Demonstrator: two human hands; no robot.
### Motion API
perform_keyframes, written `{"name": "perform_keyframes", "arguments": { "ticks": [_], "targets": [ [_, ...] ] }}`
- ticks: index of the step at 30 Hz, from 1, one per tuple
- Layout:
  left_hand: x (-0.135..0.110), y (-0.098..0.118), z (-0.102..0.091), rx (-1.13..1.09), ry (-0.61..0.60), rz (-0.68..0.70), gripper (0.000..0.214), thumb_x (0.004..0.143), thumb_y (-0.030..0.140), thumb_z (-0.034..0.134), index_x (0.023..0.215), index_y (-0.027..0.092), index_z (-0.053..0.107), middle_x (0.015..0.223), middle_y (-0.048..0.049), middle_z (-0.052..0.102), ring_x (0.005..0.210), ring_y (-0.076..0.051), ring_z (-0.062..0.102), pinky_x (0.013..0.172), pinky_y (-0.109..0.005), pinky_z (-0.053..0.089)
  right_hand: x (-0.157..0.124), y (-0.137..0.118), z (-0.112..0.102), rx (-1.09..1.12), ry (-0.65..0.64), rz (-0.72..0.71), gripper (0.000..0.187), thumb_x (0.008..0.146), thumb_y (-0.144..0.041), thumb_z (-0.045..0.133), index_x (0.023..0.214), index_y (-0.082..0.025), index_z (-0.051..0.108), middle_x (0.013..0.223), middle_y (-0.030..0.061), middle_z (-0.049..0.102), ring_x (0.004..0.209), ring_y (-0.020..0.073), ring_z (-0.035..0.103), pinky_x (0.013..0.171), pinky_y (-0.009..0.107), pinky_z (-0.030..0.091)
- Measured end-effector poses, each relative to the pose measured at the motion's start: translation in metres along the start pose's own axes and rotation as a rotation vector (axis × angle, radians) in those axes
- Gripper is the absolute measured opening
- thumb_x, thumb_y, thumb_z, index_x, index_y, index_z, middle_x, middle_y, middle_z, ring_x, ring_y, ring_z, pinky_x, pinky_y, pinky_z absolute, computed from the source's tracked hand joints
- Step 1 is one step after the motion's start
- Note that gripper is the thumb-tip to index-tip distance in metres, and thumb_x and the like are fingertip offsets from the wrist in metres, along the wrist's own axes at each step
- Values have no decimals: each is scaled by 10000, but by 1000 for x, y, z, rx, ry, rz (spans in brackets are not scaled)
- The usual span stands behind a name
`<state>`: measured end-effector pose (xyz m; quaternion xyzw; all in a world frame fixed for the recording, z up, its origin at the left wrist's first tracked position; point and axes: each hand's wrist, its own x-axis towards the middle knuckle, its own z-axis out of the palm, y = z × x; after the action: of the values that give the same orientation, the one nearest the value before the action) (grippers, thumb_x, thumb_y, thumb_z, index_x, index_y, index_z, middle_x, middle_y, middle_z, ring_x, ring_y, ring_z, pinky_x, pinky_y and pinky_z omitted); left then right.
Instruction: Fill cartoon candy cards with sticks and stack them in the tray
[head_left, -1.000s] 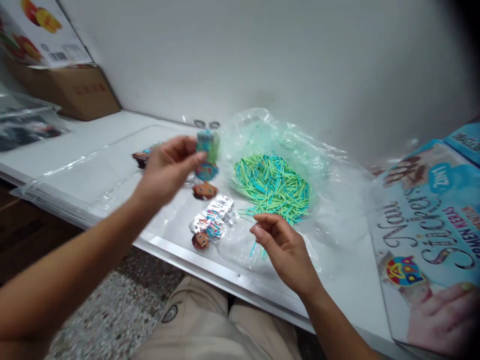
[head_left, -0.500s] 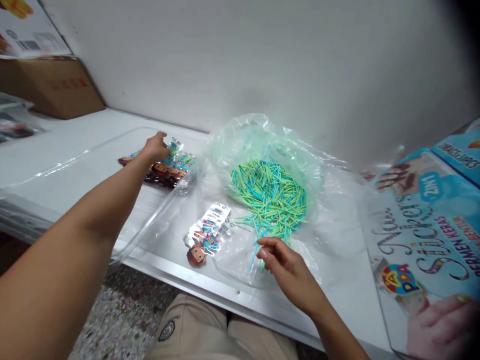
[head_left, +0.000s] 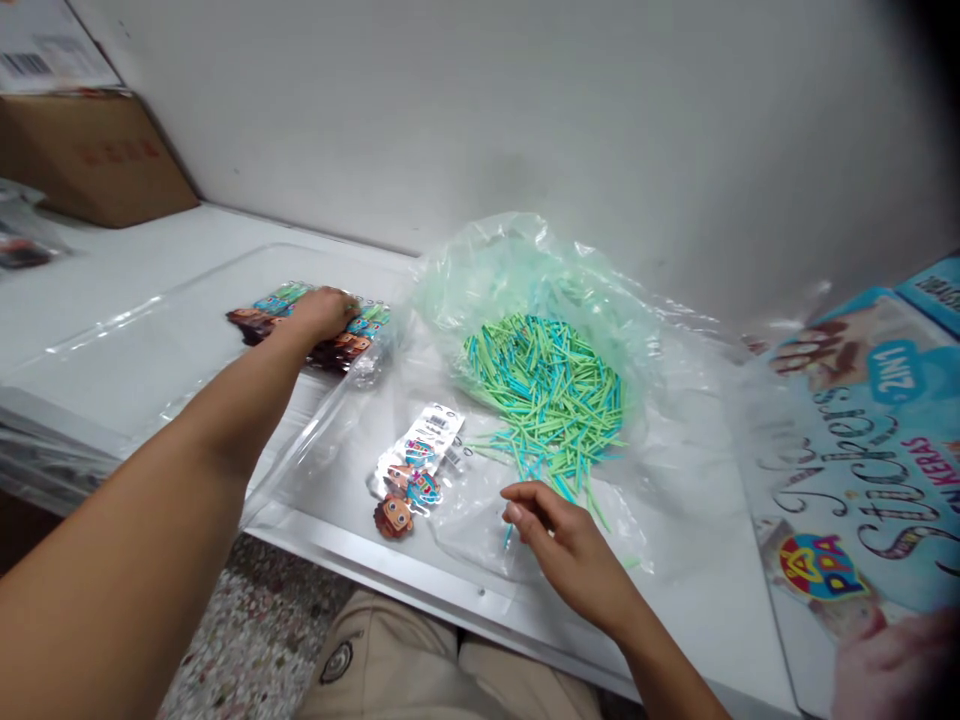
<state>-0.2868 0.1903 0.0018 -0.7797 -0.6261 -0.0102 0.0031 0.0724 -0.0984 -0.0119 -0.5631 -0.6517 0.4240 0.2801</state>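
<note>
Over at the left, my left hand (head_left: 328, 312) rests palm down on a row of shiny character-shaped packets (head_left: 356, 345) with green and blue parts, in a clear plastic tray (head_left: 187, 335). Its fingertips point away and are hidden, so its grip does not show. My right hand (head_left: 556, 528) hovers at the front of a heap of green and blue sticks (head_left: 551, 390) spilling from a clear bag (head_left: 499, 250). Its thumb and forefinger come close together beside one blue stick (head_left: 508, 535); whether they pinch it is unclear. Two overlapping character packets (head_left: 409, 480) lie between my hands.
A large printed box (head_left: 855, 470) stands at the right, partly covered by plastic. Another person's hand (head_left: 896, 660) blurs at its lower corner. A cardboard box (head_left: 97, 160) is at the back left against the wall. The table's front edge (head_left: 390, 565) runs before my knees.
My left hand has come down flatter onto the row of packets, where one packet stood raised beside it before. My right hand has shifted slightly left over the blue stick.
</note>
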Motion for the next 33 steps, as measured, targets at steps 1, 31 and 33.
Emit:
{"name": "perform_keyframes", "arguments": {
  "ticks": [1,31,33],
  "targets": [
    [1,1,-1,44,-8,-11,506,898,441,366,1162,95,623,1232,-184,604,1121,-300,511,929,-372,346,0,-1,1,-14,0,-18,235,923,-367,475,1038,-218,616,889,31,676,778,162,613,694,283,481],
    [-108,73,-93,-545,878,74,515,941,469,433,1318,123,371,1184,-63,587,1017,-121,555,866,-292,468,86,18,36,-266,101,-14,190,834,-330,582,727,-179,622,663,-5,616,634,139,539,593,237,351],
    [-150,108,-106,-663,836,188,427,924,407,499,1262,147,468,1062,-43,633,948,-115,597,843,-272,484,79,15,28,-194,92,-91,200,868,-326,540,754,-181,616,663,-19,596,628,128,522,589,229,355]
  ]
}}
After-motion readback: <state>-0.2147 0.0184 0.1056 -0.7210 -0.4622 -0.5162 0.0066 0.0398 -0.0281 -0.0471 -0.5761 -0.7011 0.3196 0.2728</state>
